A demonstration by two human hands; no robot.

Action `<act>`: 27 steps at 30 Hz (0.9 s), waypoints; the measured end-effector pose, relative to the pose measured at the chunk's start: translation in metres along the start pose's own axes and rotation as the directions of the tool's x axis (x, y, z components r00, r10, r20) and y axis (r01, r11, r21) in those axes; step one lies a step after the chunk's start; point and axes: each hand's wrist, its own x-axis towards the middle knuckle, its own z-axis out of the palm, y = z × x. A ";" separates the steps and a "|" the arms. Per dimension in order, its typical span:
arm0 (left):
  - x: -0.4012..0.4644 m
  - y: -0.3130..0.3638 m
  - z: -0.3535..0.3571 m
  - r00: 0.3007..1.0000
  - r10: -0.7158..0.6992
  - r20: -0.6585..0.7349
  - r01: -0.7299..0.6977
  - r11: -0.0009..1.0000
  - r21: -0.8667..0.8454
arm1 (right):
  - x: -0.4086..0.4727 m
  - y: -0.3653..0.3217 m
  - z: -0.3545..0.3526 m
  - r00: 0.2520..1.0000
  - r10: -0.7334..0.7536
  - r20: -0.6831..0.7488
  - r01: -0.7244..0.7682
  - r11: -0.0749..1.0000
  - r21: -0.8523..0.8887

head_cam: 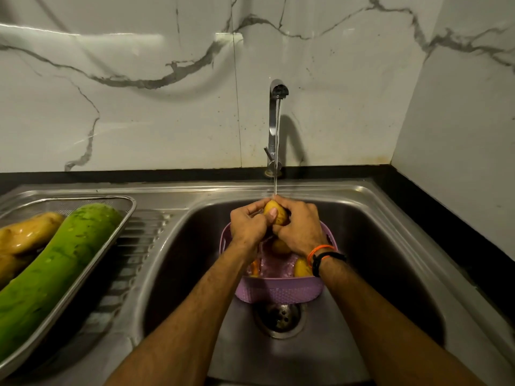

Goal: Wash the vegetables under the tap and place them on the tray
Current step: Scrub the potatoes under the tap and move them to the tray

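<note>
While water runs from the tap [276, 107], both hands are closed around one yellow potato [274, 215] right under the stream: left hand [248, 225] gripping its left side, right hand [299, 229] wrapped over the right, thumb across the front. Partway through, by my read: the steel tray [122, 218] on the drainboard already carries a long green gourd [53, 270] and what look like two wet potatoes [23, 240], so those seem washed. Left to do: this potato, plus more yellow ones [280, 246] and something orange [255, 268] in the purple basket [278, 292] sitting in the sink [390, 246] just behind the drain [278, 316]. Tray is near full, gourd lying diagonal; free room only at its far corner. Path leftward crosses the sink rim and the tray's raised lip, so the potato needs lifting over both. Tap spout is well above the hands.
</note>
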 end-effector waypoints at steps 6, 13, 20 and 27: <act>0.007 -0.003 0.001 0.997 0.063 -0.038 -0.060 0.996 0.060 | 0.002 -0.006 0.001 0.999 -0.032 -0.032 0.031 0.999 -0.030; -0.003 0.003 0.002 0.998 0.011 0.067 -0.011 1.000 0.000 | 0.005 0.003 0.002 0.995 0.096 -0.030 -0.092 0.990 0.110; -0.010 0.020 -0.006 0.953 -0.199 0.229 0.258 0.929 -0.265 | 0.009 0.008 0.002 0.987 0.139 0.085 -0.154 0.965 0.211; -0.004 0.009 -0.002 0.994 -0.101 0.031 0.105 0.970 -0.220 | 0.003 -0.001 0.005 0.991 0.025 0.128 -0.017 0.998 -0.064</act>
